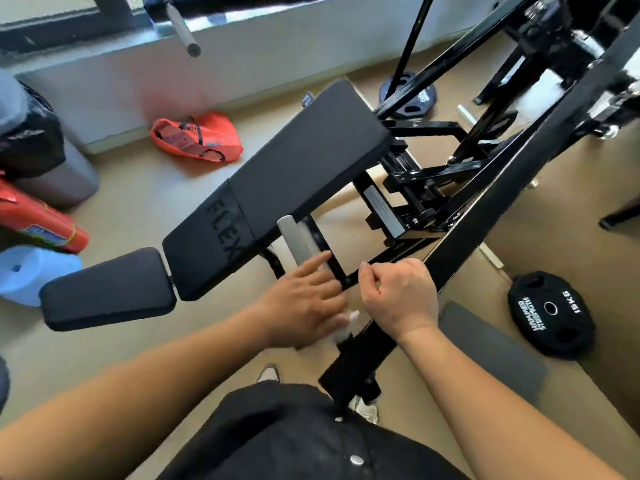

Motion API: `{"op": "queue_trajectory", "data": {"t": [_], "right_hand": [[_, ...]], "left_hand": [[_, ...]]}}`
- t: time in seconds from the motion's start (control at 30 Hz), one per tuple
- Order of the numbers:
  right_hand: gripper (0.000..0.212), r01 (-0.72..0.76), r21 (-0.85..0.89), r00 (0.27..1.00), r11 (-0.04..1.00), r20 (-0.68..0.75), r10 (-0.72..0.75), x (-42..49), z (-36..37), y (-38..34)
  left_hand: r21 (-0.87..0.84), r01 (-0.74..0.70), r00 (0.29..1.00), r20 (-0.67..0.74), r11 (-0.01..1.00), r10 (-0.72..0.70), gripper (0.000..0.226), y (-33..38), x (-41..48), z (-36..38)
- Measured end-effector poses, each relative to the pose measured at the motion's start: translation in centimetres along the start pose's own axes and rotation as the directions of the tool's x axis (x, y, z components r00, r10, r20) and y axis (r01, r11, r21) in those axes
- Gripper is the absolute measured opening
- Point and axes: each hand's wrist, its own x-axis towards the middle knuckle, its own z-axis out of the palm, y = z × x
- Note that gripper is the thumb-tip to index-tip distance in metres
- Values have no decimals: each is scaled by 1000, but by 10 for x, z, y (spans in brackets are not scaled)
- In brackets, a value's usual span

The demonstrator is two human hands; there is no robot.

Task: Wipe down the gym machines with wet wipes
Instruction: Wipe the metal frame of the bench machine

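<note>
A black gym machine stands in front of me, with a padded backrest (pixel 304 161) marked FLEX and a small seat pad (pixel 107 289). A grey metal handle (pixel 297 237) juts out under the backrest. My left hand (pixel 304 303) lies with straight fingers on the lower end of that handle. A white wipe (pixel 348 323) shows blurred just below this hand, at its thumb side. My right hand (pixel 398 296) has curled fingers and grips the thin black frame bar (pixel 388 256) beside the handle. A long black beam (pixel 485 230) runs diagonally past my right hand.
A 15 kg weight plate (pixel 550 313) and a grey mat (pixel 491 348) lie on the floor at right. Another plate (pixel 408 95) lies behind the machine. An orange bag (pixel 197 136) sits by the wall. Red (pixel 34 220), blue (pixel 27 271) and grey items crowd the left edge.
</note>
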Motion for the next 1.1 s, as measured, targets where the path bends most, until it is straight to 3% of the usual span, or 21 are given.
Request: {"op": "queue_trajectory", "data": {"t": [0.1,0.2,0.23,0.27,0.33,0.37,0.4,0.43,0.53,0.63,0.67,0.8,0.93,1.03,1.1], "right_hand": [[53,103,69,991,992,77,-108,-3,-2,7],[46,274,115,939,955,185,-292,-8,-9,27],[43,358,118,903,926,209,-375,-11,-12,36],[40,447,100,862,889,218,-458,-14,-15,45],[40,574,46,795,818,208,-570,-18,-17,55],[41,590,32,788,807,195,-584,-19,-16,55],[41,587,26,793,809,184,-581,-19,-16,53],[41,579,15,801,815,173,-573,-19,-14,50],[43,580,-29,809,814,132,-572,-20,-10,48],[44,585,-41,807,810,137,-575,-20,-9,51],[44,585,-53,807,809,136,-575,-20,-9,50],[47,578,-88,815,811,116,-568,-21,-8,48],[51,591,-69,802,804,161,-575,-17,-7,50],[50,554,135,808,822,153,-570,-15,-12,56],[50,531,150,825,834,135,-549,-9,-19,66]], "left_hand": [[-6,272,960,-74,962,-272,35,-4,3,-9],[-196,338,919,-141,921,-367,36,41,3,-3],[-298,396,871,-180,869,-458,40,58,1,-3],[-409,471,782,-218,782,-584,43,73,-4,-5],[-571,580,509,-303,581,-806,43,101,-14,-10],[-600,612,391,-338,516,-856,42,116,-18,-10],[-597,637,329,-360,487,-873,43,133,-20,-9],[-567,668,338,-347,482,-875,47,151,-21,-2],[-332,814,483,-68,476,-873,65,199,-14,35],[-157,871,465,-41,465,-884,66,218,-12,58],[-163,863,475,-58,478,-878,65,218,-14,59],[-144,761,626,-93,633,-774,62,218,-33,60],[-142,779,620,31,611,-784,64,186,1,40],[-163,782,619,94,601,-780,65,171,23,28],[-151,756,652,94,636,-752,63,177,14,32]]}}
